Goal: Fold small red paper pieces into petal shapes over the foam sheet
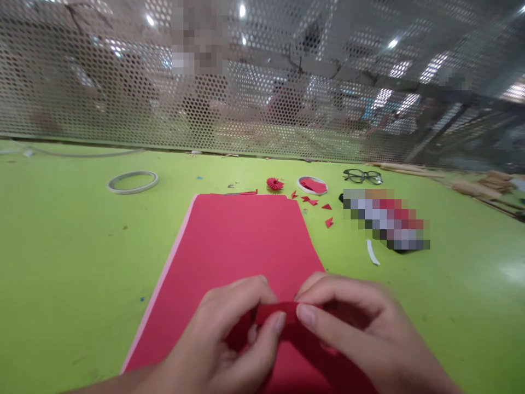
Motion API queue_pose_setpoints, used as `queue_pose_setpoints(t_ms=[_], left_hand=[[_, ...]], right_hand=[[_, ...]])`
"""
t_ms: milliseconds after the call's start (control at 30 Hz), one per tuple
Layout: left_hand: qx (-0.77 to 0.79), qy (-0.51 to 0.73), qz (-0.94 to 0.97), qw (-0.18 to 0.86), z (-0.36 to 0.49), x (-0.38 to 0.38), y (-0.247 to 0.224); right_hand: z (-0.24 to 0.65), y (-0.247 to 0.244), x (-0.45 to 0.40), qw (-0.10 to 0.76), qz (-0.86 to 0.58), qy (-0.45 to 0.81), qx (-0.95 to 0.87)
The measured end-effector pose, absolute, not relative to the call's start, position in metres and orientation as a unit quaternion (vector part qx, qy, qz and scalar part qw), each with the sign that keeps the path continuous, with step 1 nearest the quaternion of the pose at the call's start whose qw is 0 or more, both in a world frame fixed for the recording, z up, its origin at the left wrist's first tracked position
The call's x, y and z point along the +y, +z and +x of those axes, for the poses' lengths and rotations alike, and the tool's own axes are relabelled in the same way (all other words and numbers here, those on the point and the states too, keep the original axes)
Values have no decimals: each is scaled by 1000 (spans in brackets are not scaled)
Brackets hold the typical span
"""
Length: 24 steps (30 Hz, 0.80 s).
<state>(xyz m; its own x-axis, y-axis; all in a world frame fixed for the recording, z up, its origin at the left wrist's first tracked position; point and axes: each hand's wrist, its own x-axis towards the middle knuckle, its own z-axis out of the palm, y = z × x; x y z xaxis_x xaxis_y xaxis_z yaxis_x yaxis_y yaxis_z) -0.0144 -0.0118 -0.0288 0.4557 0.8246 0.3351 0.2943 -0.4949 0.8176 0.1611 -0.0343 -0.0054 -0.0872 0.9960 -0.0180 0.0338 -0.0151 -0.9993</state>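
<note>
A small folded strip of red paper is pinched between both hands near the bottom centre. My left hand holds its left end between thumb and fingers. At the right end, the thumb and fingers of my right hand are closed on the same strip. Beneath the hands lies a large red sheet, with a pale edge along its left side. Beyond its far right corner sits a pleated red paper rosette. Small red triangular pieces are scattered to the right of the sheet.
The green table meets a perforated metal screen. On it are a white ring, a white ring-shaped holder with red paper inside, glasses, a blurred-out dark-edged object, a white strip and wooden pieces.
</note>
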Motion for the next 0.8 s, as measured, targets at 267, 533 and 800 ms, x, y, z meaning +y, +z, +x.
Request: queue_pose_setpoints(t_ms=[267, 533, 800], left_hand=[[416, 422, 712, 377, -8, -5, -15], [428, 422, 680, 420, 0, 1, 1], [396, 412, 710, 411, -10, -10, -16]], right_hand=[[158, -7, -36, 396, -544, 423, -606], [145, 2, -42, 253, -557, 530, -587], [137, 0, -41, 240, -559, 562, -560]])
